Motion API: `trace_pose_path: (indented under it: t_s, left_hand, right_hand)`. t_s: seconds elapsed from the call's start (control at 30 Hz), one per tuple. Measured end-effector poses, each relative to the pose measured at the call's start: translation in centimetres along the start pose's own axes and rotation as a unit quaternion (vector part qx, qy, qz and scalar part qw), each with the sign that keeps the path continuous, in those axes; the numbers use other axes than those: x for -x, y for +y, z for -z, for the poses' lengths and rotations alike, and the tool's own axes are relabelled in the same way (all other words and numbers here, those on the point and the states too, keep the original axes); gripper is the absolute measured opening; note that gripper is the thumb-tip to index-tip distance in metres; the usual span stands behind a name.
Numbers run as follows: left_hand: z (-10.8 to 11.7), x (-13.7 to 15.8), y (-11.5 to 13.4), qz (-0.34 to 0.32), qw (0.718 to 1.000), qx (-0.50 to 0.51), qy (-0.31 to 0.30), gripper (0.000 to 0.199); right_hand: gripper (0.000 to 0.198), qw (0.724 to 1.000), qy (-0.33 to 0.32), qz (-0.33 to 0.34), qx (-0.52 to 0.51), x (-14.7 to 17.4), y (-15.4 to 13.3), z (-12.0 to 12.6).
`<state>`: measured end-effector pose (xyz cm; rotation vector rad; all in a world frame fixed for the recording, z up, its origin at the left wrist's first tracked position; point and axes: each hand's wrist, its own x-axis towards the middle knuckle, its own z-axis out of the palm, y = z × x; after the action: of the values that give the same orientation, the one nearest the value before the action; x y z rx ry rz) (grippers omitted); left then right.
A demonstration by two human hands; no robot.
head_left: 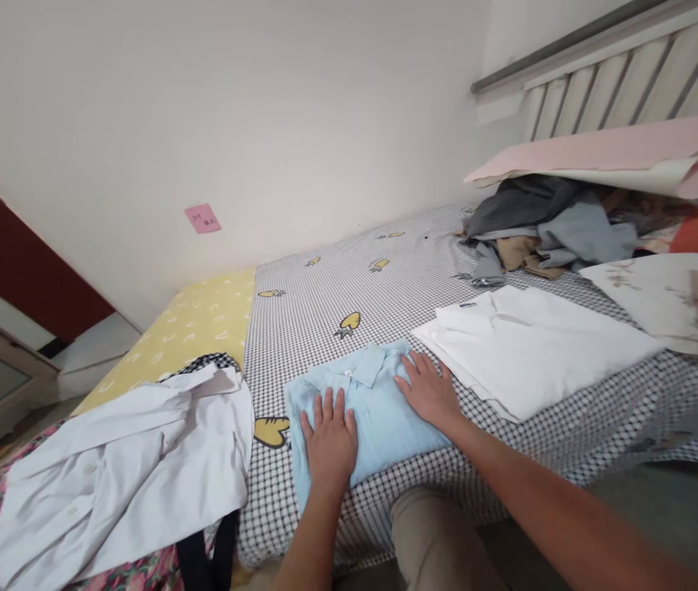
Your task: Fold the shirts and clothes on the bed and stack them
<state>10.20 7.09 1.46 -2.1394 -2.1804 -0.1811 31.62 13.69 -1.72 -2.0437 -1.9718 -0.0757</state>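
"Since both palms press on it, is the light blue shirt (386, 423) being gripped?"

"Apparently not. The left hand (329, 435) lies on its left part and the right hand (428, 386) at its upper right, beside the collar. Both have their fingers spread apart, with nothing pinched between them."

"Why hold it that way?"

"Probably to keep the fabric flat; open palms would spread the pressure without bunching it."

"And its place?"

"On the checked sheet (315, 308), close to the front edge, presumably for easy reach, as a trousered leg (438, 529) shows right below. A folded white shirt (539, 349) lies just beside it on the right, a rumpled white garment (127, 464) farther off on the left, perhaps set aside to leave room between."

"What stays hidden?"

"The blue shirt's sleeves are out of sight, and the left forearm covers part of its lower edge. Whether it touches the folded white one is hard to tell. Under the pink sheet (601, 152), the heap of clothes (546, 217) blends together. The writing on the wall's pink note (202, 218) is too small to read, and the picture's bottom cuts off both forearms."
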Motion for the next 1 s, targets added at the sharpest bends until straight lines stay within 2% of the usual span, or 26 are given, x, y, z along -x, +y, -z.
trace_pose_path:
  t_s: [0.33,0.87,1.0]
  left_hand:
    - [0.3,0.1,0.1,0.001,1.000,0.010,-0.003,0.054]
    - [-0.6,-0.1,0.0,-0.001,1.000,0.028,0.003,0.054]
    - [-1.0,-0.2,-0.1,0.001,0.999,0.034,0.012,0.054]
  right_hand:
    - [0.059,1.000,-0.008,0.001,0.002,0.1,0.0,0.3]
    - [0.054,1.000,-0.024,0.000,-0.014,0.2,0.1,1.2]
    - [0.056,0.997,-0.050,-0.044,-0.043,-0.1,0.4,2.7]
